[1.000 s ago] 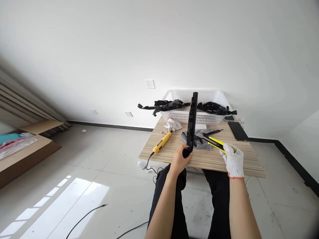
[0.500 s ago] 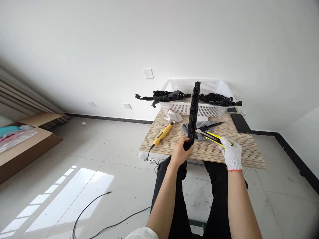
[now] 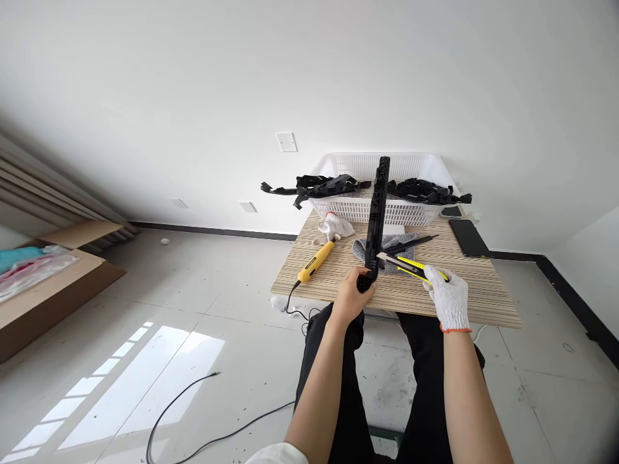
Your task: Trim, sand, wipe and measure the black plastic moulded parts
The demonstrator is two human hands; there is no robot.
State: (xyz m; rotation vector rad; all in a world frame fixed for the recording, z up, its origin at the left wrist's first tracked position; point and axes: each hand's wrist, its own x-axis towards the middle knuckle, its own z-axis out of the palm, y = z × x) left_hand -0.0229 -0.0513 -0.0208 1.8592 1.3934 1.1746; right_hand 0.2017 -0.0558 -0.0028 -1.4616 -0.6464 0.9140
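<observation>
Bare left hand [image 3: 349, 300] gripped lower end of long black plastic strip [image 3: 376, 222], held near upright above table's near edge. Gloved right hand [image 3: 449, 303] clasped yellow utility knife [image 3: 411, 267], blade tip touching strip's lower part. Grey cloth [image 3: 387, 248] lay behind strip at table [image 3: 483, 303] centre. Yellow corded tool [image 3: 315, 261] lay toward left edge. White basket [image 3: 387, 209] with black parts sat at far edge; phone [image 3: 468, 237] near far right corner.

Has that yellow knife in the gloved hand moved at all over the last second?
Yes, slightly: the yellow utility knife in the right hand has slid left, away from the black phone lying on the striped wooden table.
</observation>
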